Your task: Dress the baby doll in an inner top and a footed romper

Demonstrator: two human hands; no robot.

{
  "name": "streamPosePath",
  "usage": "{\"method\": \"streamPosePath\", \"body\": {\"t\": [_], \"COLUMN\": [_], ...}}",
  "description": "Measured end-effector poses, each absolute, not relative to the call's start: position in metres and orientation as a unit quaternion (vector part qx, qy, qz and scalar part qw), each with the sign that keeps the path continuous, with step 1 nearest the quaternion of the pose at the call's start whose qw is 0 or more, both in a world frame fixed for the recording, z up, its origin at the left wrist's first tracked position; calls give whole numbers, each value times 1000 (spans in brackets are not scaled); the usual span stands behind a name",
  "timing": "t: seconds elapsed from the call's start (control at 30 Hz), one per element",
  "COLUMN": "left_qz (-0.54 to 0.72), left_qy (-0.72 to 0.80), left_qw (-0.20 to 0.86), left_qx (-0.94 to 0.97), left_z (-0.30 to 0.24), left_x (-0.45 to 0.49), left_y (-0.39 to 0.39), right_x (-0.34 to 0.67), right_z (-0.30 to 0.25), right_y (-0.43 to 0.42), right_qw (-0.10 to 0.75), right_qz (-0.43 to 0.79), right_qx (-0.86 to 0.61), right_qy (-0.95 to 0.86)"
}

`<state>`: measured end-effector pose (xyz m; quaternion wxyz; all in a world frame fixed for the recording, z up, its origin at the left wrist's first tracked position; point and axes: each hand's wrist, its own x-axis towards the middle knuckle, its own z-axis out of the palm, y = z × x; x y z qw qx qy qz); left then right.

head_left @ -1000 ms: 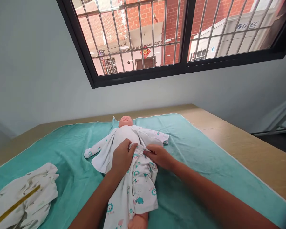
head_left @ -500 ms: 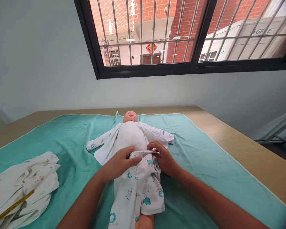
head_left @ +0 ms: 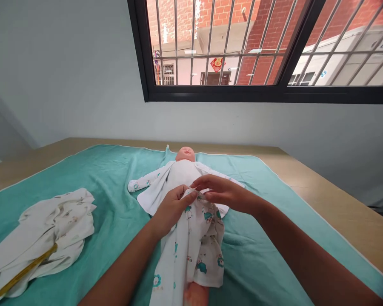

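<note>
A baby doll lies on its back on the teal blanket, its head at the far end. It wears an open white baby jacket with printed sleeves. White baby pants with teal animal prints cover its lower body; one bare foot shows below a bunched leg. My left hand pinches the pants' waistband between thumb and fingers. Against the same waistband, the fingers of my right hand are bent over the cloth close to my left fingertips. The fabric between them is partly hidden.
A crumpled white printed garment with a yellow strip lies at the left. The teal blanket covers most of the wooden table. Beyond stand a wall and a barred window.
My right hand has moved up and left over the waistband, closer to my left hand. The waistband is lifted and gathered. The whole view has shifted slightly.
</note>
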<state>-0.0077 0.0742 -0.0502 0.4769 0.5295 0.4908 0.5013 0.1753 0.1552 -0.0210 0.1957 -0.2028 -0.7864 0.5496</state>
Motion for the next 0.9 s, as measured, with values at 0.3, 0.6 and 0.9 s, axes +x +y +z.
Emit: {"method": "streamPosePath", "body": {"t": [0.3,0.6,0.9], "left_qz": [529,250,532], "left_qy": [489,447,339], "left_qw": [501,567,683], "left_qx": [480,646,367], "left_z": [-52,-32,-54], "left_x": [-18,-42,-22], "left_y": [75,70,78], "right_x": [122,139,136], "right_z": [-59,-69,-64], "right_y": [154,163,168], "right_qw": [165,256,165], "right_qz": [645,821,803], "right_qx": [-250,-159,-142], "right_qy": [-703,-485,-554]}}
